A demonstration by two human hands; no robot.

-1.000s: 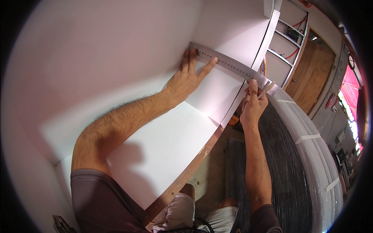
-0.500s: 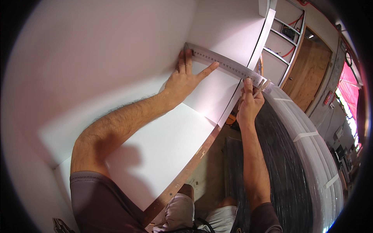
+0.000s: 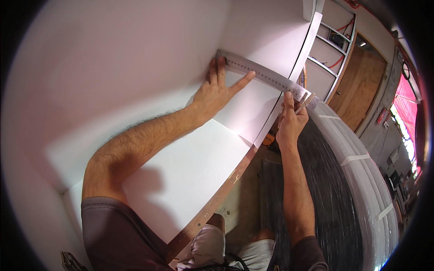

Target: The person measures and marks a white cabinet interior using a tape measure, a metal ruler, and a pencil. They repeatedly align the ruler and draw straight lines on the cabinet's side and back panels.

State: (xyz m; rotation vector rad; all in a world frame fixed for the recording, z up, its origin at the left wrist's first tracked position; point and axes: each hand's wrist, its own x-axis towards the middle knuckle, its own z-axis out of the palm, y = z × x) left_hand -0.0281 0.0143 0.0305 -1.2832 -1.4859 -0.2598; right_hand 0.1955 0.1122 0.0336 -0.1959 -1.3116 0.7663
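Note:
A long metal ruler [image 3: 272, 80] lies across a white panel inside a cabinet, from the inner corner to past the front edge. My left hand [image 3: 213, 95] presses it with fingers spread: two fingertips are near the inner end, and the index finger or thumb rests along its lower edge. At the front edge, my right hand [image 3: 290, 125] grips the ruler's outer part, thumb on top. A thin pale stick-like tool [image 3: 310, 98] pokes out between its fingers; its kind cannot be made out. The fingers under the ruler are hidden.
The cabinet's white bottom panel [image 3: 194, 165] ends at a brown wooden edge [image 3: 208, 212]. To the right stands a stack of plastic-wrapped dark boards [image 3: 332, 194] with white strips. Beyond are a wooden door [image 3: 360, 81] and metal-framed shelving [image 3: 332, 38].
Both hands and the ruler stay almost where they were. The view has shifted very slightly.

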